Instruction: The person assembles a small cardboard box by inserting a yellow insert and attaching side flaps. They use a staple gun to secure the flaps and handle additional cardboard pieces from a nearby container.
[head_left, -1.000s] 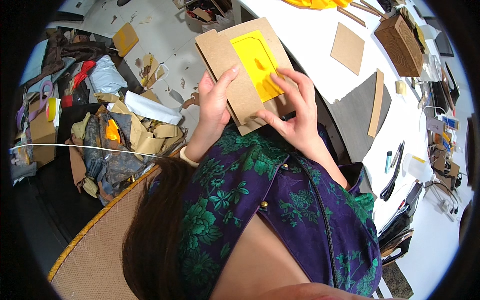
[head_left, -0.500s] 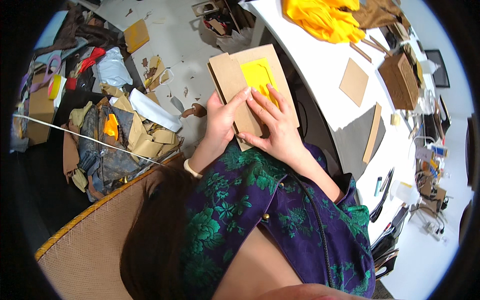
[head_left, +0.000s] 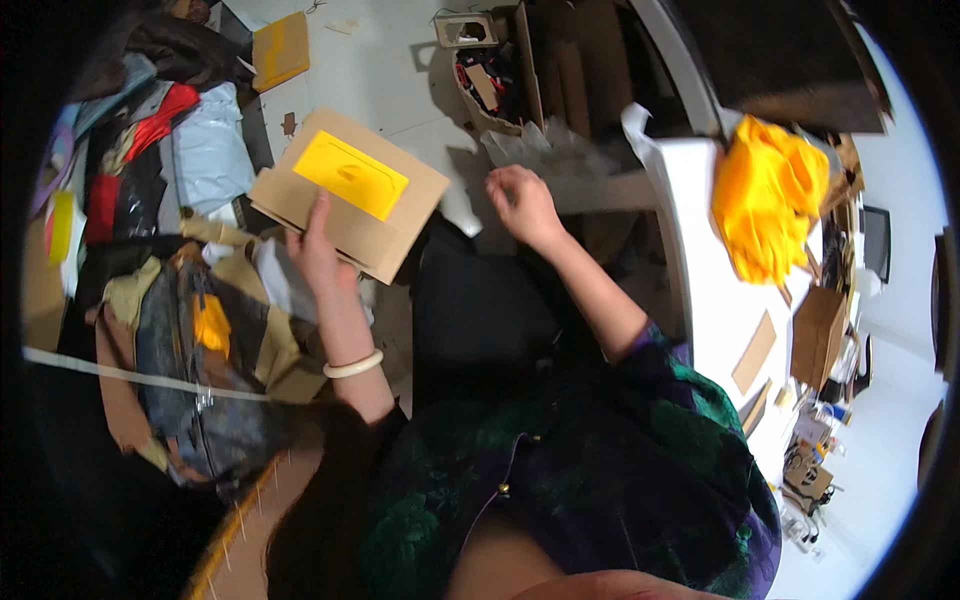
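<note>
Tan cardboard [head_left: 352, 220] held in left hand [head_left: 322, 250].

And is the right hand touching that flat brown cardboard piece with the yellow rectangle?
Apart: the head view shows a plain gap between the right hand and the nearest corner of the brown cardboard piece.

R hand [head_left: 525, 208] now off brown board [head_left: 352, 218], fingers prob. curled (blurry); L hand [head_left: 320, 258] alone has it, turned, further left.
</note>
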